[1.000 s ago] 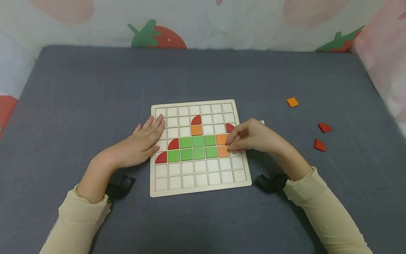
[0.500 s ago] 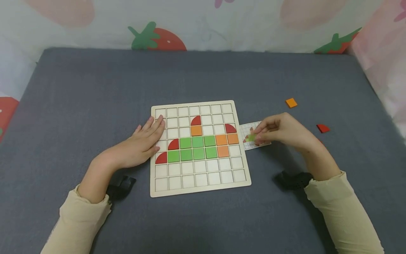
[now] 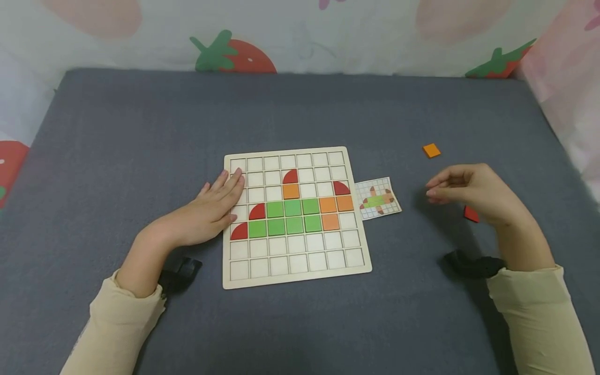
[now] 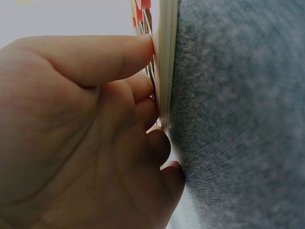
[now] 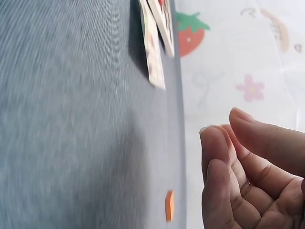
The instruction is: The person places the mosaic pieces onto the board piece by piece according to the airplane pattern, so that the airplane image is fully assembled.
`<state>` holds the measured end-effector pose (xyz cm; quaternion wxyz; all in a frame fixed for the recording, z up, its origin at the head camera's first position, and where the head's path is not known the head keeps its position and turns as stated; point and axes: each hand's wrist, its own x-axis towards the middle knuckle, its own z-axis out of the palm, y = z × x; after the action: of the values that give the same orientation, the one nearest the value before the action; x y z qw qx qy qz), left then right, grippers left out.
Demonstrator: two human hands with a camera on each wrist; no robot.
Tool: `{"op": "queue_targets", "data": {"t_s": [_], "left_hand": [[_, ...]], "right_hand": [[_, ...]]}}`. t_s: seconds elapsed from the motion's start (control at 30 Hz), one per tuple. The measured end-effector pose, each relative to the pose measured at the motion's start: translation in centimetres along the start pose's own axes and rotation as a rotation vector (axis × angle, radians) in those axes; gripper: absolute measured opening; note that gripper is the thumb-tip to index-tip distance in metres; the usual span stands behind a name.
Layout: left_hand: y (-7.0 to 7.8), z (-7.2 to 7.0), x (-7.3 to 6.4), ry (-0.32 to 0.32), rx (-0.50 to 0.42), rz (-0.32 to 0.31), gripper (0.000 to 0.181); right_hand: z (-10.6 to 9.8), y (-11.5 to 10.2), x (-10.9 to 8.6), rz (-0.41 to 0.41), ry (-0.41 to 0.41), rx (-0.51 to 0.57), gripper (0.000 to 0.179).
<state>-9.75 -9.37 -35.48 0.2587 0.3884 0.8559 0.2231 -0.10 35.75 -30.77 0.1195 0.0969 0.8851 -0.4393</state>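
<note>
A pale wooden grid board lies flat, with green square tiles, orange squares and red quarter-round pieces in its cells. My left hand rests on its left edge, fingers straight over the rim. In the left wrist view the thumb and fingertips meet the board's side. My right hand is above the cloth right of the board, fingers loosely curled. The right wrist view shows a gap between thumb and fingers, with nothing held. Beneath that hand a red piece partly shows; another red piece is hidden.
A small printed pattern card sticks out at the board's right edge. Beyond it to the upper right lies a loose orange square tile. Grey cloth covers the table, and a strawberry-printed curtain hangs behind.
My right hand has let go of an orange square in the board's right column and moved right, past the card, to above the loose red pieces. The left hand has stayed in place.
</note>
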Motion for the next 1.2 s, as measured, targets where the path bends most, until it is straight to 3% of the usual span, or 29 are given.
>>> {"op": "queue_targets", "data": {"t_s": [0.27,0.57,0.97,1.2], "left_hand": [[0.0,0.0,0.1,-0.001,0.002,-0.004,0.065],[-0.1,0.0,0.1,0.001,0.013,-0.011,0.066],[-0.4,0.1,0.1,-0.002,0.011,-0.009,0.066],[-0.3,0.1,0.1,0.000,0.008,-0.012,0.066]], "right_hand": [[-1.6,1.7,-0.8,0.035,0.054,0.014,0.025],[-3.3,3.4,-1.2,0.043,0.123,0.050,0.012],[-6.0,5.9,-1.1,0.114,0.218,0.066,0.006],[-6.6,7.3,-0.8,0.162,0.224,0.101,0.022]]}}
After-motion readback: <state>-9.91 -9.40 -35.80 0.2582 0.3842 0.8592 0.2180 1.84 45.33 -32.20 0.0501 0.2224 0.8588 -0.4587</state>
